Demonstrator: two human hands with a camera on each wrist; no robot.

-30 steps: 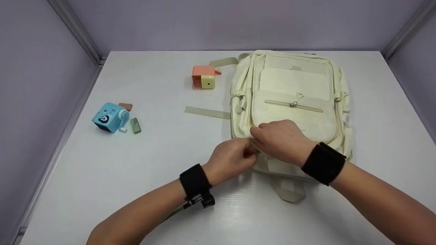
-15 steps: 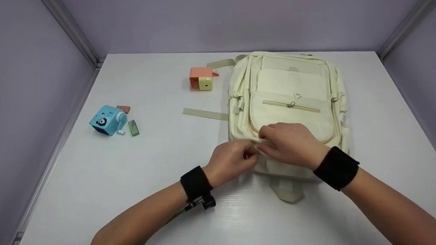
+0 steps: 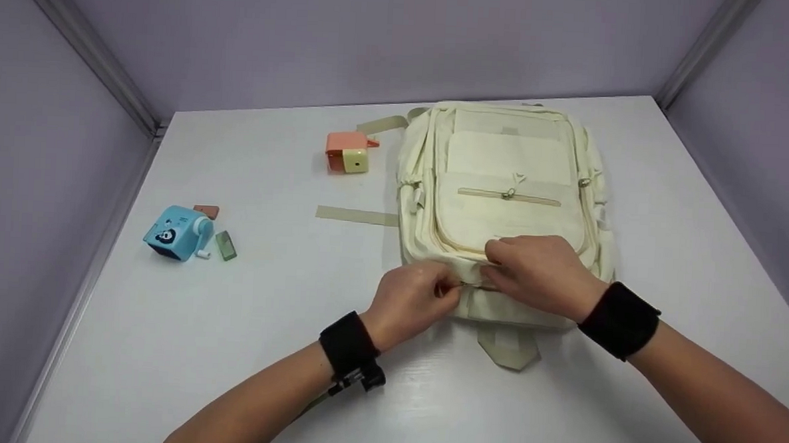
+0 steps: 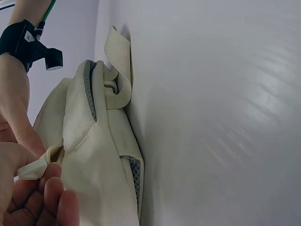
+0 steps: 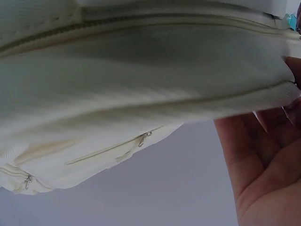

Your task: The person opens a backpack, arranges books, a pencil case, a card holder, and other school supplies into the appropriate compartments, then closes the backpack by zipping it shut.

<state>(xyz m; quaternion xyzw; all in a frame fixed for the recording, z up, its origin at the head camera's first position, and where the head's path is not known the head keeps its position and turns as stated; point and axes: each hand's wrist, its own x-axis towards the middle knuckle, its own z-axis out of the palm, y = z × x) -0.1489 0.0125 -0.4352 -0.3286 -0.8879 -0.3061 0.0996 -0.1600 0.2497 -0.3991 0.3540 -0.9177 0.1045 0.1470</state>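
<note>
A cream backpack (image 3: pixel 508 220) lies on the table, front pocket up. My left hand (image 3: pixel 418 299) is at its lower left corner. In the left wrist view, the thumb and fingers of my left hand (image 4: pixel 35 202) pinch a small white tab (image 4: pixel 32 170) on the bag's side. Beside it, my right hand (image 3: pixel 542 271) grips the bag's lower edge with curled fingers. In the right wrist view, my right hand (image 5: pixel 263 165) is at the fabric edge, below a long zipper (image 5: pixel 117 21); its fingertips are partly hidden.
An orange and yellow pencil sharpener (image 3: pixel 347 151) stands left of the bag. Farther left are a blue pencil sharpener (image 3: pixel 179 232), a reddish eraser (image 3: pixel 206 211) and a green eraser (image 3: pixel 226 246). Straps (image 3: pixel 358 216) stick out from the bag. Walls enclose the table's back and sides.
My right hand has slid right along the bag's lower edge, away from my left hand, which stays near the corner. The head view has shifted slightly.
</note>
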